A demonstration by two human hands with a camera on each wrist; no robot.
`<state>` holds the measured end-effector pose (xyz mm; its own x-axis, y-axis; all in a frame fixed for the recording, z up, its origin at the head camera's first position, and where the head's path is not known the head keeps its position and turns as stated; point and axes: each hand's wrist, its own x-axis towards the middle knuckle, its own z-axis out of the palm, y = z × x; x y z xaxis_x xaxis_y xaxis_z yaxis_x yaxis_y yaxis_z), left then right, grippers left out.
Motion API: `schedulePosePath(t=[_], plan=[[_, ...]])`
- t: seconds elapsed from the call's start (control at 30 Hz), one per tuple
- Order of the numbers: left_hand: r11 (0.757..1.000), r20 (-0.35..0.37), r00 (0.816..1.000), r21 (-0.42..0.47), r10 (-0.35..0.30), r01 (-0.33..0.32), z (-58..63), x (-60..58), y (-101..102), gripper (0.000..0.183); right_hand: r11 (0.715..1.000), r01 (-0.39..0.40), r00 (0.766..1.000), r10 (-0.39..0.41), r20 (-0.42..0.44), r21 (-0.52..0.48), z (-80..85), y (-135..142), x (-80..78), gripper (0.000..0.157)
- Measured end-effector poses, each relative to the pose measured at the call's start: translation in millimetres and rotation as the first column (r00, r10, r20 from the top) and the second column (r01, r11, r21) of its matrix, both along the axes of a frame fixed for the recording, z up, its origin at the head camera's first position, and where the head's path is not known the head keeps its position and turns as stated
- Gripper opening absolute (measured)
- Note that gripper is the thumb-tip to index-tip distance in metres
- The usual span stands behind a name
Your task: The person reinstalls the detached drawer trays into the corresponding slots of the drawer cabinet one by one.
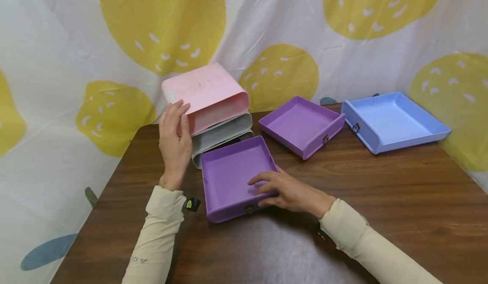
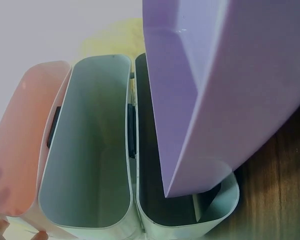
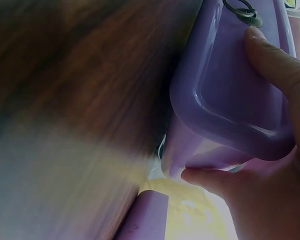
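My left hand rests against the left side and front corner of a pink drawer casing, fingers lying along its edge. Under it are stacked two grey casings, their fronts open. With my right hand I grip a purple drawer by its front right corner. In the right wrist view my thumb presses its front panel beside a small ring pull. The drawer's back end overlaps the mouth of the lowest casing in the left wrist view.
A second purple drawer lies on the dark wooden table to the right of the stack. Close by it, farther right, sits a light blue drawer with a ring pull. A lemon-print cloth hangs behind the table.
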<state>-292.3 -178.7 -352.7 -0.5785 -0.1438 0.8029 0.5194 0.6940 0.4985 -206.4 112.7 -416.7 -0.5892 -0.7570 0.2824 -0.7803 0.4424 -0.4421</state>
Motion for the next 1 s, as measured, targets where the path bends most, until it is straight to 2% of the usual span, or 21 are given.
schedulePosePath(t=[0.37, 1.0], plan=[[1.000, 0.018, 1.000, 0.001, -0.002, 0.002, -0.3, -1.3, 2.1, 0.030, 0.999, 0.023, 0.996, -0.025, 0.088, 0.022, 3.0, 1.3, -0.4, 0.022], [1.000, 0.000, 1.000, 0.013, 0.004, -0.004, 0.6, 1.2, 1.8, 0.029, 0.999, 0.034, 0.994, -0.034, 0.103, 0.004, 1.9, 0.2, -4.6, 0.020]])
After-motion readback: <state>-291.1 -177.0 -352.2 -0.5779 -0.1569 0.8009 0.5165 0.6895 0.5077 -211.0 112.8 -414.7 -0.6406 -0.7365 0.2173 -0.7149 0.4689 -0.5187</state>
